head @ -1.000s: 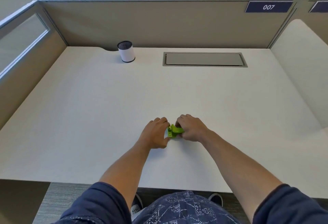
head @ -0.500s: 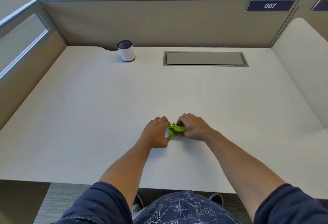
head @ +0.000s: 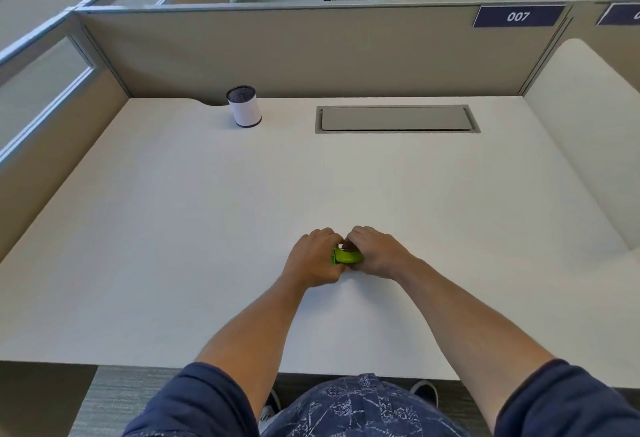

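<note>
Surface (head: pixel 207 228) of a pale cubicle desk, seen from the head view and enclosed at its far, left and right edges by a beige partition (head: pixel 311 52). A grey cable hatch (head: pixel 396 118) is set flush near the far edge, right of the middle. A white pen cup (head: pixel 244 107) with a dark rim stands upright near the far edge, left of the hatch and well apart from the hands.

Both hands are brought together toward the near edge, about midway between the left and right edges. The left hand (head: pixel 311 258) is curled, its fingers and thumb closed against the left end of a small green item (head: pixel 348 256). The right hand (head: pixel 375 251) is curled over the item's right part, its fingers gripping it from above. The item is held low, at or just above the surface; whether it rests there cannot be told, and most of it is hidden by the hands, so its kind is not certain.

The step in hand is judged to be a two-handed manipulation of the item, probably an opening or pulling apart. The next move is expected to call for one hand holding the item steady while the other pulls or turns a small part, with a firm pinch kept to avoid slipping.
</note>
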